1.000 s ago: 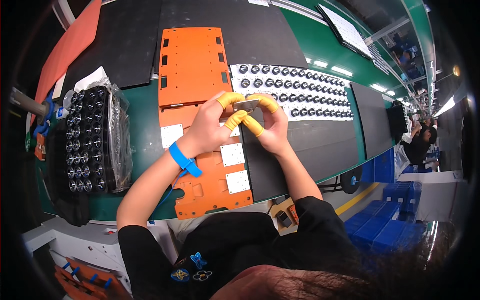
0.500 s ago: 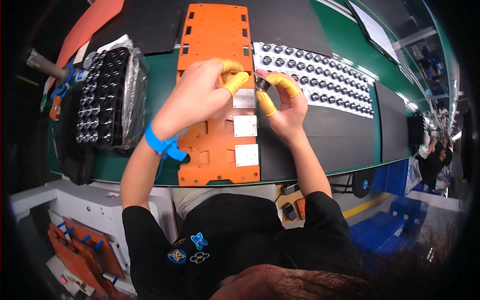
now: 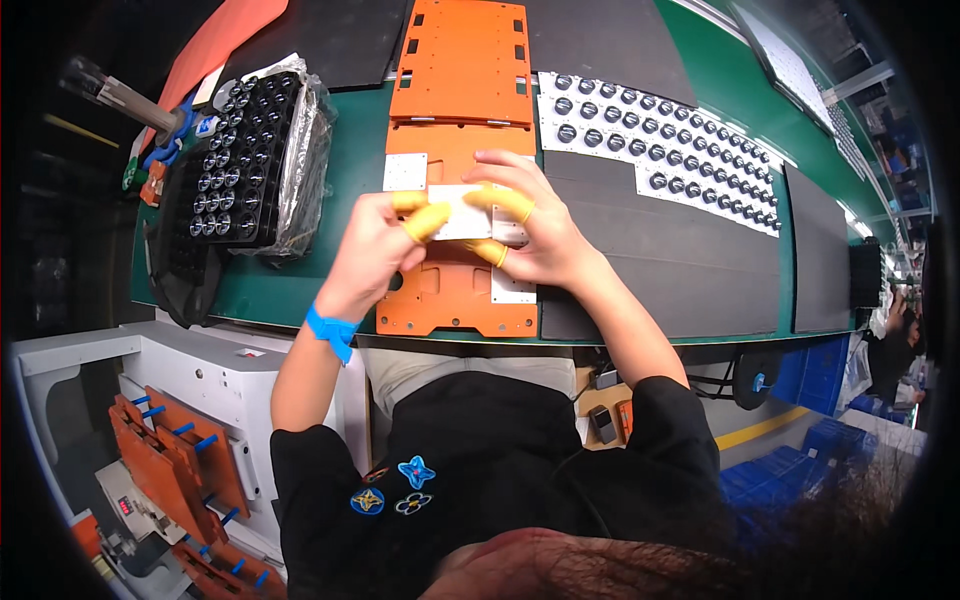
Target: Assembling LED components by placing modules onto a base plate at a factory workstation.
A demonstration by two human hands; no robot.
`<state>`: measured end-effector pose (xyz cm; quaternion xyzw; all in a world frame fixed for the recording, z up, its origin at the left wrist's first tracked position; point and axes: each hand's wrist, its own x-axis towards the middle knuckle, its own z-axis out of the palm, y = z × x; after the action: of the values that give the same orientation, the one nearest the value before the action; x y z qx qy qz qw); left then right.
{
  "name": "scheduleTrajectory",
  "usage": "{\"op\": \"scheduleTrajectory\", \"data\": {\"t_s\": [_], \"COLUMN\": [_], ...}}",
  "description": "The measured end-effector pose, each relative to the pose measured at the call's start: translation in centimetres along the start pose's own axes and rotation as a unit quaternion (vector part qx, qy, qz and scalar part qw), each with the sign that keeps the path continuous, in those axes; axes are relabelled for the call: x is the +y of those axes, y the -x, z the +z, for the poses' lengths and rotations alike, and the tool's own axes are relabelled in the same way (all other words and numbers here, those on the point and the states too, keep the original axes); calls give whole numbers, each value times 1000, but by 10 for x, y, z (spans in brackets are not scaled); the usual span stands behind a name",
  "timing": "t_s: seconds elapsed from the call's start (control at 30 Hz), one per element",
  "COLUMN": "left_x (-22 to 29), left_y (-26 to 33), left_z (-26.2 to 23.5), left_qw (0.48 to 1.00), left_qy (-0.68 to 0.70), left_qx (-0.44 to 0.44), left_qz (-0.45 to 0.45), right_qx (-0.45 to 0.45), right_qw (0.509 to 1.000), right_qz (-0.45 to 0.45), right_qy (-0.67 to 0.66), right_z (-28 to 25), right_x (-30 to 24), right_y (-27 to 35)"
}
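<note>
Over the orange fixture [image 3: 460, 150], a thin white square plate [image 3: 462, 218] is held between my two hands. Yellow finger cots cover some of my fingertips. My left hand [image 3: 372, 240], with a blue wrist strap, pinches the plate's left edge. At its right side the fingers of my right hand [image 3: 548, 232] close on the plate from above and below. Whether anything sits beneath the plate is hidden. Another white plate [image 3: 405, 172] lies on the fixture's left side, and one more plate [image 3: 512, 288] rests at its lower right, partly covered by my right hand.
To the left stands a black tray [image 3: 240, 160] of shiny round cups, with clear plastic wrap beside it. Rows of white plates bearing black round parts [image 3: 660, 130] lie on black mats [image 3: 660, 250] to the right. Blue bins [image 3: 830, 440] are at the lower right.
The dark round part seen in my right hand no longer shows. My hands have come nearer to me and together, and now grip a white plate. The whole view has shifted slightly.
</note>
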<state>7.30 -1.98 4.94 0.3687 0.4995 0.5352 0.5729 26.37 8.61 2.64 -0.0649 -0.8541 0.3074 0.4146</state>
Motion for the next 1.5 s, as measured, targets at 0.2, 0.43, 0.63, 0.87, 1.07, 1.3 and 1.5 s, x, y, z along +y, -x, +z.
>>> {"op": "scheduleTrajectory", "data": {"t_s": [0.2,0.43,0.63,0.87,1.07,1.3,1.5], "left_x": [-1,-14,-25,-21,-19,16,22], "left_y": [9,5,9,9,11,-7,-61], "left_z": [-53,-64,-58,-48,-50,-17,-5], "left_qw": [983,977,976,973,945,811,780], "left_qy": [-152,-176,-171,-191,-296,-524,-579], "left_qx": [88,68,83,80,112,221,110], "left_qz": [-44,-100,-105,-104,-79,140,213], "right_qx": [96,87,82,80,98,132,91], "right_qw": [992,992,992,983,978,977,987], "right_qz": [65,83,97,158,182,170,114], "right_qy": [48,41,18,-37,-27,-8,65], "right_z": [-19,-13,-13,-8,-4,-9,-31], "right_x": [11,10,12,6,12,19,-3], "right_y": [0,1,0,1,4,9,-9]}}
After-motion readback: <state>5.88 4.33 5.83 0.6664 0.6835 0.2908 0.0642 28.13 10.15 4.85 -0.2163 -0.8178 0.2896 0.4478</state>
